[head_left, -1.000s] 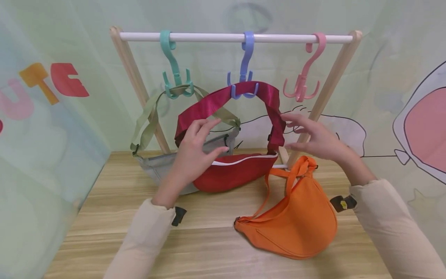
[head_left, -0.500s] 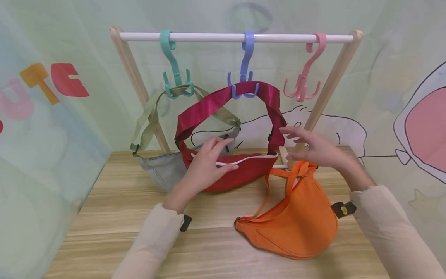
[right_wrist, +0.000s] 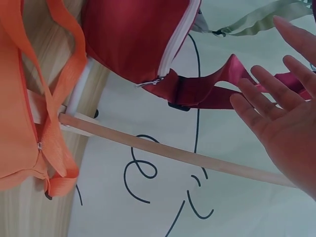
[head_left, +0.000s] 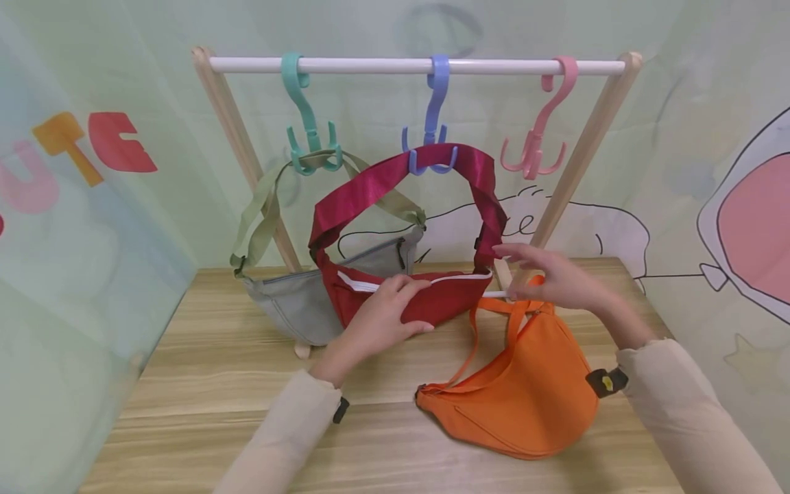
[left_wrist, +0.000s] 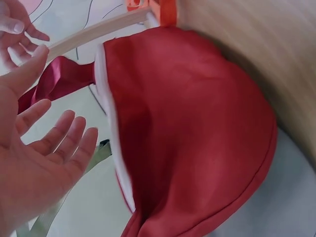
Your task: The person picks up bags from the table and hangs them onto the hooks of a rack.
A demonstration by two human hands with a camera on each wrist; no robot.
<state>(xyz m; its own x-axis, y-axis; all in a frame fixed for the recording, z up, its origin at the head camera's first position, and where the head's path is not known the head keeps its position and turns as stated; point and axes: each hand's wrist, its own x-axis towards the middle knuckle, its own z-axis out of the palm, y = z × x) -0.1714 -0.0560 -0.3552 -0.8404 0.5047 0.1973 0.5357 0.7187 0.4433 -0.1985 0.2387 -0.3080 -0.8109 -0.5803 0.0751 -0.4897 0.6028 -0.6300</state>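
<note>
A red waist bag (head_left: pixel 444 302) with a white zipper hangs by its magenta strap (head_left: pixel 364 189) from the blue hook (head_left: pixel 437 103). In the head view my left hand (head_left: pixel 382 319) is in front of this bag; the left wrist view shows its fingers spread and apart from the cloth. My right hand (head_left: pixel 555 274), fingers loosely extended and holding nothing, is near the strap's lower right end and above the orange bag (head_left: pixel 524 391). That orange bag lies on the table. Behind the red one, a grey bag (head_left: pixel 296 302) hangs by its olive strap (head_left: pixel 265 206) from the green hook (head_left: pixel 305 110).
A rack with a white bar (head_left: pixel 370 66) and wooden legs (head_left: pixel 586 151) stands on the wooden table (head_left: pixel 204 412). From the bar's right part hangs a pink hook (head_left: pixel 543 120) with nothing on it. A printed cloth backdrop (head_left: pixel 679 219) surrounds the table.
My left hand has moved right and down across the front of the red bag. My right hand has lowered slightly beside the strap. The bags have stayed in place.
</note>
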